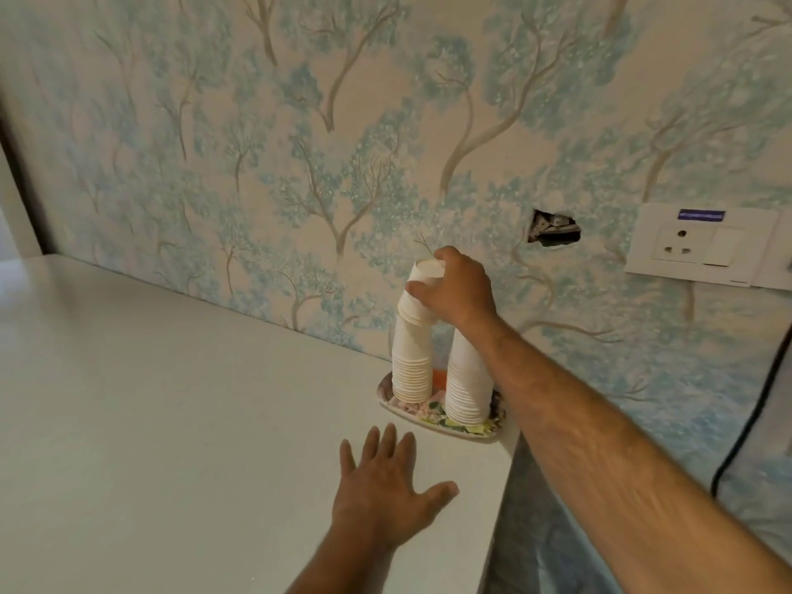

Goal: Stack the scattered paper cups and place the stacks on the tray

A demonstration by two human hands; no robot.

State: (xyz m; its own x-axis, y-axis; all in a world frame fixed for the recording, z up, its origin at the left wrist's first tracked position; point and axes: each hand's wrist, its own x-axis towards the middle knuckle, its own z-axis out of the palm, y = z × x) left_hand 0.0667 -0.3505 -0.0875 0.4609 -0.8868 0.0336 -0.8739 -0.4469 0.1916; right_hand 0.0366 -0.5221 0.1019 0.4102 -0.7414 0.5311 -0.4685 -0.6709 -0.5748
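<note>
Two tall stacks of white paper cups stand upside down on a small flowered tray (433,423) by the wall at the table's right end. The left stack (412,358) bends near its top. The right stack (466,381) is partly hidden behind my forearm. My right hand (456,289) is at the top of the stacks, fingers closed around the upper cups of the left stack. My left hand (383,493) lies flat on the white table (171,422) in front of the tray, fingers spread, holding nothing.
Wallpaper with blue trees covers the wall close behind the tray. A hole in the wall (555,228) and a white socket plate (703,244) are to the right. A black cable (754,405) hangs there. The table's right edge drops off just past the tray.
</note>
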